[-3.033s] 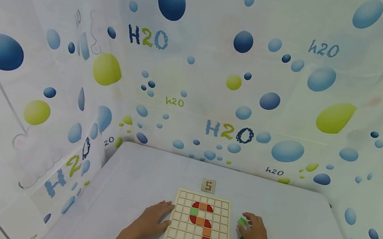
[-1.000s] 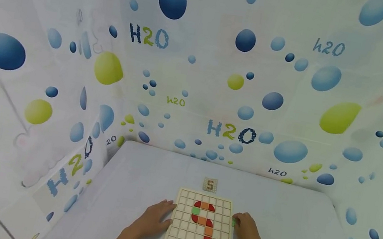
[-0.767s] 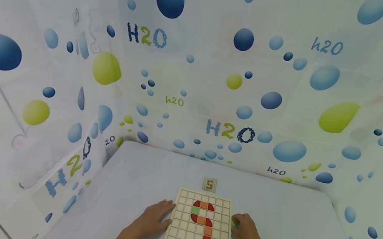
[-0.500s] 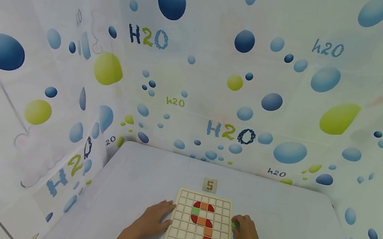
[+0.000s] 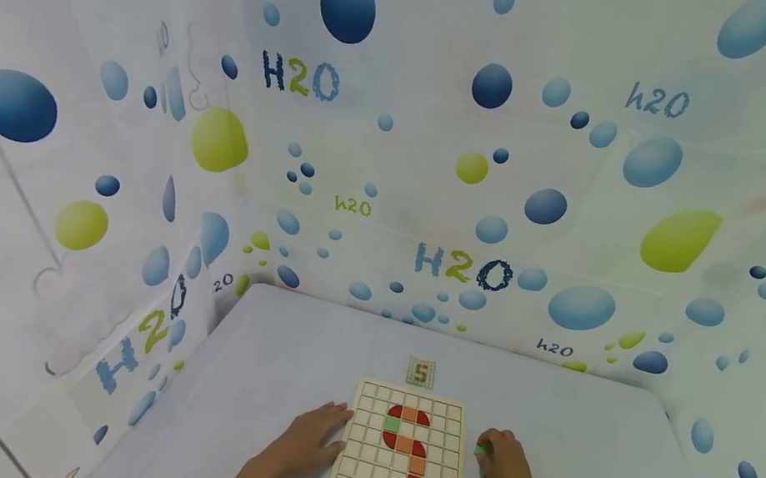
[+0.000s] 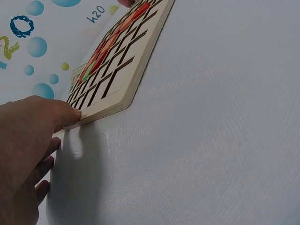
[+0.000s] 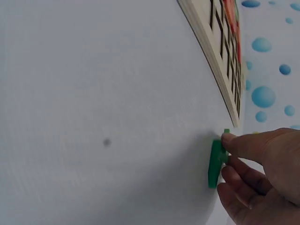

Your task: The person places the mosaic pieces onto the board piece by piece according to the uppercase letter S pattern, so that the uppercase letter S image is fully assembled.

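A square wooden grid board lies on the white table, with red, orange and green tiles set in some cells as an S-like figure. My left hand rests at the board's left edge, fingers relaxed; in the left wrist view its thumb touches the rim. Just right of the board, my right hand pinches a small green tile between thumb and fingers. A darker green block stands directly beside those fingertips in the right wrist view, partly overlapped by the held tile.
Behind the board lies a small card with an S pattern on a grid. White table cloth extends around the board. A curtain printed with bubbles and H2O lettering hangs behind and beside the table.
My right hand went from spread fingers over green pieces to the board's right edge, gripping green, and has now drawn back slightly right. The left hand and the set tiles stayed put.
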`<action>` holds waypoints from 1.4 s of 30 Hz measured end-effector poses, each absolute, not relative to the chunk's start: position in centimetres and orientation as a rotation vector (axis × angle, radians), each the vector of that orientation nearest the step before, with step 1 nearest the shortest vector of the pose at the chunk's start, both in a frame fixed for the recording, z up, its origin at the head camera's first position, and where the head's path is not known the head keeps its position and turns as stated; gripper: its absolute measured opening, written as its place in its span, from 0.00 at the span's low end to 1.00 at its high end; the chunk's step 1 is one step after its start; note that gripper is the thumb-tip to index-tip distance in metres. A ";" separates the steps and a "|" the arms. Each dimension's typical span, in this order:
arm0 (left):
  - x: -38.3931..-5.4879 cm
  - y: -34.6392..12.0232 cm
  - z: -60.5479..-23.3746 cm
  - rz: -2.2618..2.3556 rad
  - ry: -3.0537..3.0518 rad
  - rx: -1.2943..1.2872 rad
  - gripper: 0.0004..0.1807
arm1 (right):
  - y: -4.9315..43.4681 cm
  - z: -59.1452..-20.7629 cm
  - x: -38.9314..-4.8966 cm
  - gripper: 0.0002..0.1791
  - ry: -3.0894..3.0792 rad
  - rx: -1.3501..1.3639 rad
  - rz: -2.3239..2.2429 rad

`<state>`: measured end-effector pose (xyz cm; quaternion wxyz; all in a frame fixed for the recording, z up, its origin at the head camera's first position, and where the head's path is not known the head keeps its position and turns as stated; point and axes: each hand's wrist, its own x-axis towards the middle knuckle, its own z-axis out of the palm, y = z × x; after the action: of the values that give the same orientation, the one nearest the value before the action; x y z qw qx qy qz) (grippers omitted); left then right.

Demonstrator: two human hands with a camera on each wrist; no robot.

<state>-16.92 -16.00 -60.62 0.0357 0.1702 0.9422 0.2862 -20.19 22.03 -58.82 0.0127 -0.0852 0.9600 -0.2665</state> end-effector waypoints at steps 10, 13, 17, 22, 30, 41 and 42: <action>-16.9 -16.0 -60.6 0.858 2.886 0.486 0.31 | 23.1 -59.3 -20.9 0.18 2.874 -0.166 -1.005; -16.8 -16.0 -60.7 0.852 2.885 0.481 0.31 | 23.2 -59.7 -21.0 0.18 2.871 -0.158 -1.027; -16.8 -15.9 -60.7 0.844 2.893 0.481 0.31 | 23.1 -59.6 -20.9 0.16 2.881 -0.193 -1.028; -16.8 -15.9 -60.6 0.838 2.901 0.491 0.31 | 22.9 -59.5 -21.1 0.13 2.913 -0.236 -0.947; -16.7 -15.8 -60.5 0.840 2.891 0.475 0.31 | 22.7 -59.3 -21.1 0.13 2.933 -0.286 -0.862; -16.9 -16.0 -61.0 0.838 2.879 0.465 0.32 | 22.0 -59.6 -21.1 0.12 2.921 -0.302 -0.857; -17.0 -16.0 -61.1 0.837 2.879 0.464 0.32 | 21.8 -59.5 -21.1 0.12 2.926 -0.306 -0.860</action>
<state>-16.98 -15.97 -61.13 0.0539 0.1526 0.9476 0.2756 -21.11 21.81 -59.46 0.0384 -0.0999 0.9539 -0.2805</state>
